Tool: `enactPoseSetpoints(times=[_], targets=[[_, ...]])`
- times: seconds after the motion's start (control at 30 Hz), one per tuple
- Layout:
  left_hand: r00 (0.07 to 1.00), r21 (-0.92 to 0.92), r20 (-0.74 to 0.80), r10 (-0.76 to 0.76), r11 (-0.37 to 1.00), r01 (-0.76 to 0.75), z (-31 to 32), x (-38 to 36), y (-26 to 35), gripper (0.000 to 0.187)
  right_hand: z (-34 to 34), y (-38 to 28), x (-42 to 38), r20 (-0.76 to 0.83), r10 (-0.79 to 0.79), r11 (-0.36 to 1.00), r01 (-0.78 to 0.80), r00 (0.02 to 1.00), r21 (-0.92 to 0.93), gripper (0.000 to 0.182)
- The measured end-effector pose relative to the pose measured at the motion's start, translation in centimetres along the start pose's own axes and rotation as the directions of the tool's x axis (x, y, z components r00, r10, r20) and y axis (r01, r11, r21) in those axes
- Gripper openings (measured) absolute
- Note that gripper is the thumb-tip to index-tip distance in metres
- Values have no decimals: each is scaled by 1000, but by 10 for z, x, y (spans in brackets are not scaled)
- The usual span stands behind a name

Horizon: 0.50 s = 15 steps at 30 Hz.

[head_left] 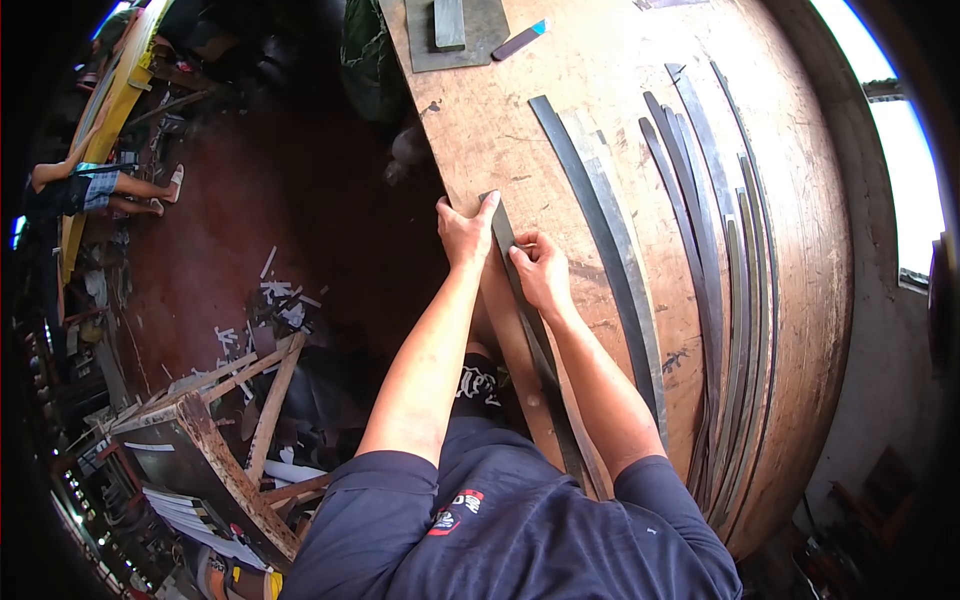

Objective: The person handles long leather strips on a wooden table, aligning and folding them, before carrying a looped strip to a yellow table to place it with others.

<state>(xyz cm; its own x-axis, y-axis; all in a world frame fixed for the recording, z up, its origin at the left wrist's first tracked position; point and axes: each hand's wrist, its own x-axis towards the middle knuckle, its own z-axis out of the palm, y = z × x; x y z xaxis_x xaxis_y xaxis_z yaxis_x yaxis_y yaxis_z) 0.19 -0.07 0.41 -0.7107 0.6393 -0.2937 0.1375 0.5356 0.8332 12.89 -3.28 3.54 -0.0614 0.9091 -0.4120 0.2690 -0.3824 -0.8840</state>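
Observation:
A long dark, flat strip (520, 290) runs along the near edge of the wooden table (600, 250) and down toward my body. My left hand (467, 232) grips its far end, with the thumb lying on top and the fingers around the table edge. Just to the right, my right hand (541, 272) is closed in a pinch beside the strip's right edge. Whatever is between those fingertips is too small to make out. Beyond my right hand lies another wide dark strip (600, 210), next to a paler one.
Several long thin strips (705, 250) lie bunched on the table's right side. A grey plate (460, 35) bearing a block and a dark blue-ended tool (520, 40) sit at the far end. Left are a wooden frame (270, 400), scraps (285, 300) and another person (100, 190).

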Motion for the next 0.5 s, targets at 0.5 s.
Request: enactPoseSetpoints(times=[0.5], targets=[[1000, -18, 9, 5, 1000, -4, 0, 0, 0, 86, 1, -3, 2, -103, -45, 986, 27, 994, -165, 21]])
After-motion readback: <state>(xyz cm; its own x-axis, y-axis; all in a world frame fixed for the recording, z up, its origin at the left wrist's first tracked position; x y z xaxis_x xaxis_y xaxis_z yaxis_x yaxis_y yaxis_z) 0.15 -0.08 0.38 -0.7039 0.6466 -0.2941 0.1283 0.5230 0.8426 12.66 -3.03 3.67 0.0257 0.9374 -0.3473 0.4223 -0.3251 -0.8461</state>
